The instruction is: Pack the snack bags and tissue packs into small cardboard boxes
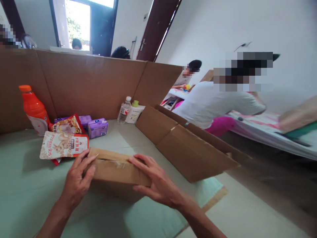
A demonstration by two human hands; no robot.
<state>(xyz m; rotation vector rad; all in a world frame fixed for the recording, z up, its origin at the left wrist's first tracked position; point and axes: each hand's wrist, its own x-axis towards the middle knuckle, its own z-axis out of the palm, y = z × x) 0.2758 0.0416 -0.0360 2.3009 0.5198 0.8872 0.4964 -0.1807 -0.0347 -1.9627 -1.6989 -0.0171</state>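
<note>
A small brown cardboard box point(116, 172) is between my two hands, its top flaps almost closed with a narrow gap along the seam. My left hand point(79, 175) grips the box's left end, fingers over the top edge and thumb on the near side. At the right end, my right hand point(155, 180) holds it with fingers on top and thumb against the near face. Just behind the box lies a white and red snack pouch point(64, 145) with a squirrel picture, overlapping a red snack bag point(69, 124).
Behind stand an orange bottle point(34, 109), purple packs point(97, 128), a clear water bottle point(124, 110) and a white bottle with green cap point(135, 112). A tall cardboard panel point(94, 86) borders the table's back; folded cardboard point(188, 145) lines its right. A person point(205, 102) sits at another table.
</note>
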